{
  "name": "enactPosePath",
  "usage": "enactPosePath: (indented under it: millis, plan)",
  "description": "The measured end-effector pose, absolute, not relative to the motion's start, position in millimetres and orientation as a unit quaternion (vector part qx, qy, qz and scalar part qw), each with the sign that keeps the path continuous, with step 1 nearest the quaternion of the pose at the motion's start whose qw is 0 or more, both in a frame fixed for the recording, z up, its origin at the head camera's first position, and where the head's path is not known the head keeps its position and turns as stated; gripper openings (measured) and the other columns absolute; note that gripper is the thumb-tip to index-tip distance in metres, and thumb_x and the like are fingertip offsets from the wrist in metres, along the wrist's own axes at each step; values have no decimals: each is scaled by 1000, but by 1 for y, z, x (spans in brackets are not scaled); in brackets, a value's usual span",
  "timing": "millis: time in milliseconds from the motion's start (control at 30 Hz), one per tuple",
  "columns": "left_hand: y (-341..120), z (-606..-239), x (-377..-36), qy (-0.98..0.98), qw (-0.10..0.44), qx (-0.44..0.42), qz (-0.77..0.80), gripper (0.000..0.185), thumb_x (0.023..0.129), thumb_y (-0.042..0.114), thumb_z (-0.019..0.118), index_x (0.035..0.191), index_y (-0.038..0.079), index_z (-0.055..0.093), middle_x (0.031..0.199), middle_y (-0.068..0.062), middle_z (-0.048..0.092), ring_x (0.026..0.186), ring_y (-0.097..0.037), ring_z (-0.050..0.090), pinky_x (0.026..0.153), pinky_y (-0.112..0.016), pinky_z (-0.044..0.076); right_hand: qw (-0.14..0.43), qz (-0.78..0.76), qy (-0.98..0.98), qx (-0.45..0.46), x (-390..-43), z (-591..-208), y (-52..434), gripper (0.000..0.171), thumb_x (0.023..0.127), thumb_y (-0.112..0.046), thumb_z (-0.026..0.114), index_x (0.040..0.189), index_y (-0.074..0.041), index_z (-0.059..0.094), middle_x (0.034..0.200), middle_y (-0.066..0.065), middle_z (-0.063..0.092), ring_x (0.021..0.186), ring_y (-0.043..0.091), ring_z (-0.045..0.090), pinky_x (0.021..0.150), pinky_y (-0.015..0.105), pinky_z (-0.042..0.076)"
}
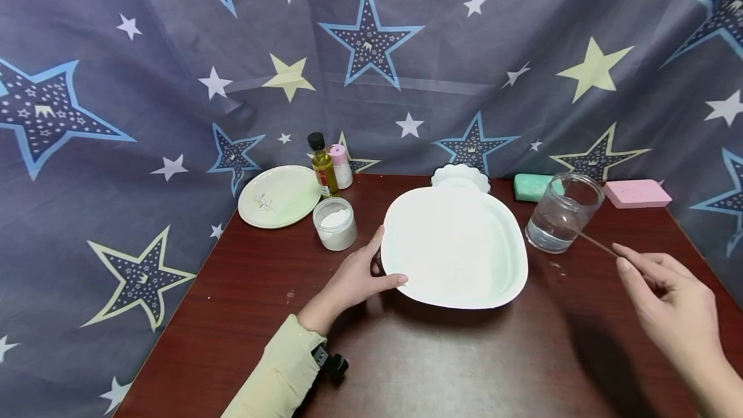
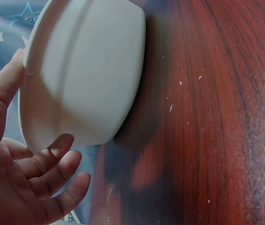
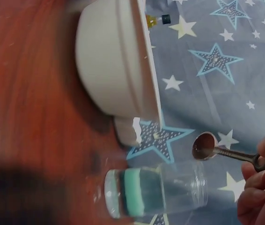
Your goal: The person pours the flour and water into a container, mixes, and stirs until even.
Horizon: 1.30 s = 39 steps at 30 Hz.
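Note:
A white basin [image 1: 453,247] sits mid-table. My left hand [image 1: 354,279] holds its left side, thumb on the rim and fingers spread along the outer wall [image 2: 95,70]. Between right thumb and fingers I pinch a small metal measuring spoon [image 3: 205,146] by the end of its handle. My right hand [image 1: 673,308] is in the air to the right of a glass [image 1: 548,234] with some clear liquid in the bottom. The round spoon bowl is near the glass's rim in the right wrist view, and the handle overlaps the glass in the head view.
Left of the basin are a jar of white powder [image 1: 336,234], an oil bottle [image 1: 325,173], a pink-capped shaker [image 1: 342,173] and an oval plate [image 1: 278,195]. Behind are a scalloped white dish [image 1: 461,175], a green block [image 1: 529,188] and a pink block [image 1: 636,193], before a starry curtain.

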<state>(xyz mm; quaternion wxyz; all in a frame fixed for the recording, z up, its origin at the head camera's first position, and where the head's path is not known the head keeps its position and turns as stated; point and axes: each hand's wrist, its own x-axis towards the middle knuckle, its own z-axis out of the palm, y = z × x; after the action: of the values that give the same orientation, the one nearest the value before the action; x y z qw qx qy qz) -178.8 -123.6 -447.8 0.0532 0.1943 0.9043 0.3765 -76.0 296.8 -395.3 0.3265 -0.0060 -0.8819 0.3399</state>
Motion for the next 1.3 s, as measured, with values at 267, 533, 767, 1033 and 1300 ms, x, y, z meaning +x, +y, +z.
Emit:
enactPosePath:
  millis: [267,533,767,1033,1300]
  plan:
    - [-126,-446,-179,904,58,189,379,107,78,54,76,157,14,16,86,-6,55,80,-20,54,69,-29,43,308,289,-906,4,-70,-426,310,21,87,-6,70,107,-4,76,87,-32,52,66,-12,37,54,18,27]
    - [-128,-446,-178,904,58,187,381,106,78,52,77,157,12,17,85,-7,55,80,-21,54,71,-31,43,234,221,-947,14,-71,-453,313,22,81,-9,73,101,-1,76,88,11,68,63,-5,44,52,30,35]
    - [-129,-447,-178,906,53,186,376,106,78,52,77,157,11,18,85,-6,55,80,-20,54,71,-30,43,63,188,-980,-32,-70,-450,312,36,81,-23,76,110,-3,72,91,14,71,74,36,64,50,44,40]
    - [-128,-447,-178,908,54,185,372,106,78,53,77,157,14,17,87,-2,54,81,-15,52,74,-30,43,-11,166,-986,-25,-72,-453,305,40,76,-28,81,107,-7,67,82,7,70,73,37,63,49,45,38]
    - [-125,-447,-180,904,54,191,378,106,79,53,76,157,11,18,88,-7,56,80,-18,52,73,-30,43,-8,146,-989,-9,-75,-462,297,34,69,-24,85,90,-10,62,66,-2,58,60,27,58,46,44,37]
